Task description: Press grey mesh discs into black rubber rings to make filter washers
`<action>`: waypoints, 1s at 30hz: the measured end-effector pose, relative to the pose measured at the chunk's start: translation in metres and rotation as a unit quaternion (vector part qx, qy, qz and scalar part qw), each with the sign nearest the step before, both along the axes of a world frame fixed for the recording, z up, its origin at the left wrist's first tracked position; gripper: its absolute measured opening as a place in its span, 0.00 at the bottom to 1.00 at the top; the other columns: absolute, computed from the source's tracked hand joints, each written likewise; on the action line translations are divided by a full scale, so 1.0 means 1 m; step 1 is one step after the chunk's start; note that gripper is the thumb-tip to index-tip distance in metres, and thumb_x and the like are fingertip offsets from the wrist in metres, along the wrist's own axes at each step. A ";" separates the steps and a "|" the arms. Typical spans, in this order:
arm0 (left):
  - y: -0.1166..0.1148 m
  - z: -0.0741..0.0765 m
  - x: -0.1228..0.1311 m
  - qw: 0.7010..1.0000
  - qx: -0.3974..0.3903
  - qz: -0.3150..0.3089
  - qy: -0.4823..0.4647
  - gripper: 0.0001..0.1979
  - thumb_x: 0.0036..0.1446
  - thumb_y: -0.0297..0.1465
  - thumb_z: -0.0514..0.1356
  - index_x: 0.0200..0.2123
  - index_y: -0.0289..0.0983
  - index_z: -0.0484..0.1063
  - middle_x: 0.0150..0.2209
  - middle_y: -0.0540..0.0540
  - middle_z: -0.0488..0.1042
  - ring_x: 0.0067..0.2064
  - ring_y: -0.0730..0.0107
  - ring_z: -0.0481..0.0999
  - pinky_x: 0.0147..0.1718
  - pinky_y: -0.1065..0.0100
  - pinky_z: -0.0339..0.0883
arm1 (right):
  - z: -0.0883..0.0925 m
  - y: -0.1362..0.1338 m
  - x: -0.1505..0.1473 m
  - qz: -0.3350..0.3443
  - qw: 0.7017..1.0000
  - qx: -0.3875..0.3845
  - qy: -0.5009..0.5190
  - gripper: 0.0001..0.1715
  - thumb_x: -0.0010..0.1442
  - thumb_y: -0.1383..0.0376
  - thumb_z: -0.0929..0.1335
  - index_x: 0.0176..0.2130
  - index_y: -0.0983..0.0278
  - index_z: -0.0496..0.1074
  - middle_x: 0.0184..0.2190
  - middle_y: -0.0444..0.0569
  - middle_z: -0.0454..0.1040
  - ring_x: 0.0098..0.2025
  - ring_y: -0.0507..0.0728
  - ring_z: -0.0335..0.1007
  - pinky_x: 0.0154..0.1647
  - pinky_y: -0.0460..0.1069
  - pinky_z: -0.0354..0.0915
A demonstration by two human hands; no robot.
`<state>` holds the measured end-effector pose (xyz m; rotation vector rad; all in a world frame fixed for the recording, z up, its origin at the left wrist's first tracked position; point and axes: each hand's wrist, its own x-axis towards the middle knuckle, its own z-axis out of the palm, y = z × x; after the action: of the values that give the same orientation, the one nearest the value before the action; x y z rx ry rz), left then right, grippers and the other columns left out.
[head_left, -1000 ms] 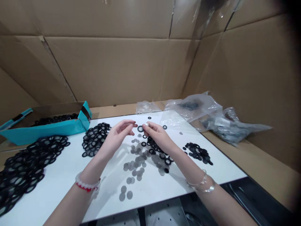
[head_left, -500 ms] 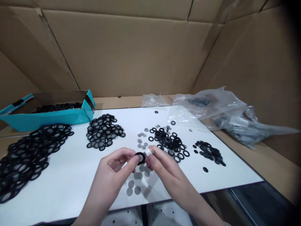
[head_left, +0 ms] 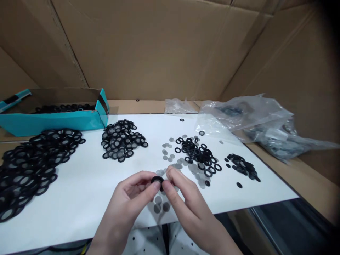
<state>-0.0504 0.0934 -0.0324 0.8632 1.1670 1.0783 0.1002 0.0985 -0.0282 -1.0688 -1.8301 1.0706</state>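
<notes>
Between thumb and fingers, my left hand (head_left: 134, 200) pinches a black ring (head_left: 157, 178), held tilted above the table. My right hand (head_left: 187, 198) is closed at the ring's right edge, its thumb pressed against the rim. The fingers partly cover the ring's middle. Beneath and around the hands lie thin grey discs (head_left: 166, 207), flat on the white tabletop (head_left: 92, 198). Just beyond my right hand is a loose heap of black rings (head_left: 198, 153). Farther right sits a smaller pile of black discs (head_left: 243, 166).
At the left lies a large pile of black rings with grey centres (head_left: 34, 166), with a smaller similar pile (head_left: 122, 140) nearby. A blue-sided cardboard box (head_left: 53, 124) holds more rings. Clear plastic bags (head_left: 247, 113) lie at the back right. Cardboard walls (head_left: 148, 49) enclose the table.
My right thumb has come up against the ring, and the ring has tipped flatter. A white patch at my right fingertips no longer shows. The view has shifted slightly.
</notes>
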 end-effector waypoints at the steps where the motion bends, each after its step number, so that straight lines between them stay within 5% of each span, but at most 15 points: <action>1: -0.001 0.000 -0.001 1.000 -0.009 0.005 0.000 0.09 0.47 0.36 0.67 0.32 0.40 0.76 0.32 0.50 0.76 0.35 0.70 0.72 0.34 0.74 0.66 | 0.000 -0.001 -0.002 0.000 1.000 0.013 -0.009 0.12 0.68 0.63 0.57 0.31 0.61 0.55 0.30 0.41 0.57 0.33 0.50 0.56 0.34 0.45 0.56; 7: -0.008 -0.001 -0.010 0.996 -0.075 -0.010 -0.037 0.12 0.46 0.37 0.67 0.36 0.41 0.76 0.37 0.49 0.74 0.36 0.69 0.70 0.34 0.71 0.65 | -0.005 -0.007 -0.012 -0.024 0.997 0.066 0.027 0.12 0.68 0.68 0.57 0.30 0.61 0.55 0.28 0.41 0.55 0.31 0.50 0.55 0.33 0.45 0.56; 15: 0.002 0.003 -0.012 0.992 0.032 -0.120 0.026 0.08 0.52 0.36 0.62 0.28 0.37 0.70 0.29 0.50 0.66 0.32 0.72 0.64 0.32 0.72 0.60 | -0.012 -0.011 -0.009 0.004 0.984 0.167 -0.059 0.11 0.63 0.76 0.57 0.32 0.61 0.54 0.30 0.43 0.56 0.35 0.53 0.54 0.38 0.50 0.55; 24: 0.006 0.002 -0.016 0.987 0.016 -0.157 0.030 0.12 0.51 0.40 0.62 0.27 0.37 0.70 0.22 0.55 0.56 0.22 0.78 0.53 0.20 0.74 0.49 | -0.015 -0.010 -0.009 -0.010 0.998 0.066 -0.007 0.15 0.67 0.68 0.57 0.27 0.62 0.51 0.26 0.43 0.56 0.31 0.53 0.55 0.32 0.49 0.53; 30: 0.004 -0.003 -0.013 0.992 -0.010 -0.128 0.003 0.11 0.52 0.38 0.63 0.37 0.39 0.72 0.22 0.54 0.64 0.23 0.78 0.61 0.23 0.76 0.56 | -0.016 -0.009 -0.007 -0.027 0.999 0.042 -0.002 0.16 0.68 0.66 0.56 0.27 0.62 0.54 0.27 0.42 0.56 0.31 0.52 0.55 0.33 0.47 0.55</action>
<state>-0.0632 0.0974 -0.0349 0.9728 1.0388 0.8544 0.0933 0.0892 -0.0438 -1.0645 -1.8224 0.9519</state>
